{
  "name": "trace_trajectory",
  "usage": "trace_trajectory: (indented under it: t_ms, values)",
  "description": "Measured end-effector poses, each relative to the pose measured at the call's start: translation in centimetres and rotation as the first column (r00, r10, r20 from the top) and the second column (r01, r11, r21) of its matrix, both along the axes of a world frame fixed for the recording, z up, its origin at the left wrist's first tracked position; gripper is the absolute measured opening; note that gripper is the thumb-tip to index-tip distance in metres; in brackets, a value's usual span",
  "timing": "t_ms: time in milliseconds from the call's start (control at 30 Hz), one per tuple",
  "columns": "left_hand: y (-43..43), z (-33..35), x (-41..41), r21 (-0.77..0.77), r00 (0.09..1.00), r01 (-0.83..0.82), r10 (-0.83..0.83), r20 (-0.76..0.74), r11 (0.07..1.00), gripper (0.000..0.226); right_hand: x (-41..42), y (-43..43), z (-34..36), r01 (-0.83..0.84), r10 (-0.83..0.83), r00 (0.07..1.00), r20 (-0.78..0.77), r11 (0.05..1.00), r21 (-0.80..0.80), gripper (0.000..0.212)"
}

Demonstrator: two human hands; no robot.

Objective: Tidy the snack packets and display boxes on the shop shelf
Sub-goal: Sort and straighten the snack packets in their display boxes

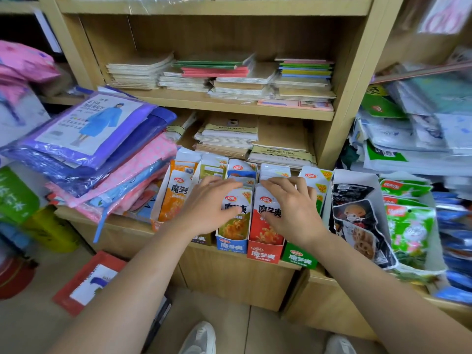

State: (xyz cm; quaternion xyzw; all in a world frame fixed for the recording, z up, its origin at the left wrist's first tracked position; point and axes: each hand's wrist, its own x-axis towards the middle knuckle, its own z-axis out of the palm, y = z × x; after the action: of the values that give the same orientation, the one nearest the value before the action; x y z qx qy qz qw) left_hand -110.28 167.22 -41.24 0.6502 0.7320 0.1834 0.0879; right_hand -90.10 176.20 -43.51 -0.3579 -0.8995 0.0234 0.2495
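L hand (pixel 212 203) & R hand (pixel 291 208) rested, fingers (pixel 219 183) spread flat, on snack packets (pixel 235 226) beneath them in blue box (pixel 231 246) & red box (pixel 264 254) (both at shelf (pixel 127 222) lip). Risk: pressing hard could tip boxes off.

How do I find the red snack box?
Look at the low wooden ledge under the notebook shelves, where snack boxes stand in a row. The red box is just below the right hand. It is the only red one, between a blue box and a green box.
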Motion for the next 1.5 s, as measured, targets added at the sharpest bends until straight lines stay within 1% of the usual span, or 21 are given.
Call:
trace_trajectory:
  t_ms: [67,100,133,200,267,333,367,433,500,600,733,800,900,967,1133,1300,1367,1433,1500]
  values:
    - [0.7,-0.4,0.4,-0.100,0.996,-0.004,-0.005,-0.092,0.995,0.076,0.0,0.1,0.0,0.005,-0.004,1.000,0.015,1.000,-0.011,0.072]
    - [0.9,-0.5,0.4,-0.112,0.992,-0.014,0.000,-0.125,0.994,0.077,0.1,0.2,0.0,0.003,-0.002,1.000,0.022,1.000,-0.013,0.072]
    - [1.0,-0.5,0.2,-0.094,0.989,-0.025,0.011,-0.147,0.995,0.074,0.1,0.3,0.0,0.000,0.000,1.000,0.025,1.000,-0.012,0.072]
    - [1.0,-0.4,-0.3,-0.007,0.986,-0.030,0.028,-0.164,1.000,0.065,0.3,0.4,0.0,-0.005,0.005,1.000,0.023,1.000,-0.012,0.072]
    - [0.6,-0.2,-0.7,0.102,0.994,-0.016,0.027,-0.105,0.995,0.052,0.3,0.5,-0.1,-0.007,0.007,1.000,0.027,1.000,-0.016,0.072]
    - [-0.1,0.2,-1.3,0.162,1.000,0.016,-0.018,0.012,0.987,0.035,0.4,0.4,-0.1,-0.009,0.009,1.000,0.027,1.000,-0.015,0.071]
    - [-0.7,0.5,-1.5,0.153,0.996,0.039,-0.051,0.079,0.987,0.026,0.5,0.4,0.0,-0.010,0.010,1.000,0.027,1.000,-0.015,0.071]
    - [-2.0,1.0,-1.9,0.069,0.975,0.105,-0.117,0.192,0.992,0.012,0.6,0.4,0.0,-0.010,0.011,0.999,0.032,1.000,-0.020,0.071]
    - [-3.4,1.3,-2.0,-0.016,0.954,0.169,-0.159,0.254,0.986,0.014,0.7,0.4,0.0,-0.009,0.010,0.999,0.038,1.000,-0.025,0.072]
    - [-5.1,1.4,-1.8,-0.082,0.941,0.189,-0.156,0.300,0.979,0.021,0.8,0.4,0.1,-0.013,0.013,0.999,0.032,1.000,-0.027,0.072]
    - [-6.4,1.2,-1.8,-0.113,0.940,0.204,-0.162,0.301,0.972,0.030,0.9,0.2,0.1,-0.021,0.022,0.999,0.028,0.999,-0.030,0.072]
    - [-6.9,0.9,-1.7,-0.103,0.941,0.209,-0.171,0.291,0.973,0.031,1.0,0.2,0.0,-0.035,0.035,0.999,0.016,0.999,-0.030,0.072]
    - [-7.3,0.5,-1.4,-0.040,0.946,0.195,-0.177,0.270,0.980,0.030,1.1,0.2,0.1,-0.035,0.036,0.999,0.024,0.999,-0.032,0.072]
    - [-7.3,0.4,-1.2,0.019,0.946,0.169,-0.168,0.278,0.985,0.025,1.1,0.2,0.1,-0.038,0.039,0.999,0.024,0.999,-0.034,0.073]
    - [-6.1,-0.1,-1.5,0.200,0.965,-0.011,-0.043,0.260,0.980,0.011,1.2,-0.3,0.0,-0.050,0.050,0.999,0.011,0.998,-0.033,0.080]
    - [-4.8,-0.4,-1.7,0.348,0.964,-0.142,0.051,0.259,0.927,0.010,1.3,-0.7,0.0,-0.051,0.052,0.999,0.009,0.998,-0.042,0.081]
    - [-4.5,-0.2,-1.9,0.416,0.963,-0.184,0.080,0.256,0.890,0.009,1.3,-0.8,0.0,-0.055,0.055,0.998,0.004,0.998,-0.040,0.079]
    - [-4.3,0.3,-2.1,0.481,0.946,-0.246,0.100,0.309,0.842,0.006,1.3,-0.9,0.0,-0.064,0.064,0.998,-0.016,0.997,-0.037,0.078]
    - [-4.2,0.9,-2.3,0.513,0.906,-0.320,0.099,0.412,0.796,0.004,1.2,-1.2,0.3,-0.089,0.085,0.993,-0.085,0.995,-0.042,0.075]
